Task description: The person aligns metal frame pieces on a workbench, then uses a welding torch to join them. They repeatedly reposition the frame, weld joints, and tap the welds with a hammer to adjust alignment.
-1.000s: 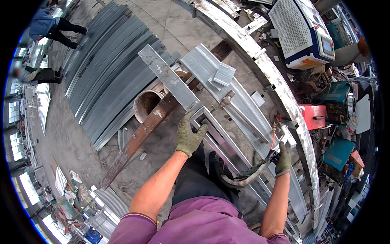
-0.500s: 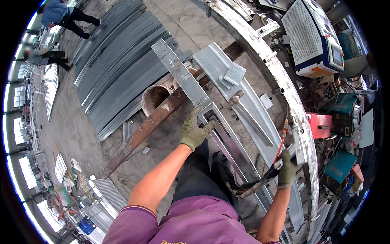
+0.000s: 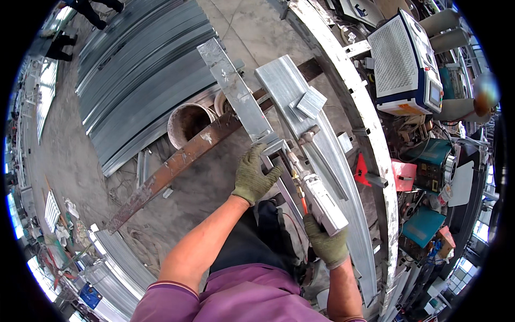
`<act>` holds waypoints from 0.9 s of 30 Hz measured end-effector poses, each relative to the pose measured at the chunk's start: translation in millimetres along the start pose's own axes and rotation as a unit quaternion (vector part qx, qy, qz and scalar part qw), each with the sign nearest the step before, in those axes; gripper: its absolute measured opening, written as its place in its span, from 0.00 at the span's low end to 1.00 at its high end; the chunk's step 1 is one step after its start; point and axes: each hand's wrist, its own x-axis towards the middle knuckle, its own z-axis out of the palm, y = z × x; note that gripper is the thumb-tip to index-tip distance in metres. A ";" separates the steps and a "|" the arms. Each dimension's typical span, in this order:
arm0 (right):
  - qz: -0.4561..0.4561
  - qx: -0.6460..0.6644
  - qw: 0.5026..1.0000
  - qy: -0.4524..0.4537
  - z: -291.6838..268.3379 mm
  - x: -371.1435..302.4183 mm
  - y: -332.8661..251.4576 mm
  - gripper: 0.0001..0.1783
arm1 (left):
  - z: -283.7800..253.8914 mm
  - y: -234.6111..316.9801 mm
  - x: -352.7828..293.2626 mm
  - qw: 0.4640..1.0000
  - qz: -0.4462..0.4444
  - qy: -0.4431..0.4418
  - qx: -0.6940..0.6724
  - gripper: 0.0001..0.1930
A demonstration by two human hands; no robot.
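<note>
While a stack of grey metal sheets covers the far left, a long whitish beam bars my right, a boxy machine beyond it. A rusty beam passes beneath a grey panel and a metal frame's far neighbour, a flat bar. On the panel lies a hammer. My right hand closes round a silver tool above the frame; my left hand rests at its corner, thumb parted; whether it grips, I cannot tell.

I can see the pale boxy hand tool slanted, narrow nose right near the corner joint on the long grey metal bar (pretty scuffed, honestly), which lies diagonally.
</note>
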 end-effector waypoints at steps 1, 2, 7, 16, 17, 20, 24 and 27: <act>0.010 -0.002 1.000 -0.001 4.2 0.2 -0.7 0.18 | -1.3 -1.3 0.0 1.000 -0.001 -0.001 0.001 0.42; 0.021 -0.003 1.000 -0.003 7.4 1.4 -1.6 0.18 | -1.7 -2.8 -0.1 1.000 -0.001 -0.003 0.001 0.42; 0.073 -0.009 0.997 -0.009 13.2 5.2 -8.6 0.17 | 2.5 -8.3 -3.6 1.000 0.008 0.028 -0.001 0.42; 0.062 -0.018 0.998 0.025 29.7 5.7 -12.8 0.14 | -2.8 -2.0 3.5 1.000 0.014 0.021 -0.016 0.41; 0.078 -0.007 0.996 0.030 30.2 5.9 -14.1 0.13 | -3.7 -1.0 5.0 1.000 0.014 0.013 -0.012 0.41; 0.124 -0.004 0.992 0.022 24.9 0.3 -10.1 0.16 | -10.1 -6.1 7.7 1.000 0.020 -0.022 -0.001 0.41; 0.150 0.028 0.987 0.044 19.8 -8.0 -11.1 0.21 | -19.9 -1.7 10.0 0.999 -0.009 -0.050 -0.001 0.40; 0.108 0.030 0.992 0.063 17.5 -11.3 -10.3 0.14 | -25.5 -7.9 13.3 0.999 0.013 -0.038 -0.004 0.30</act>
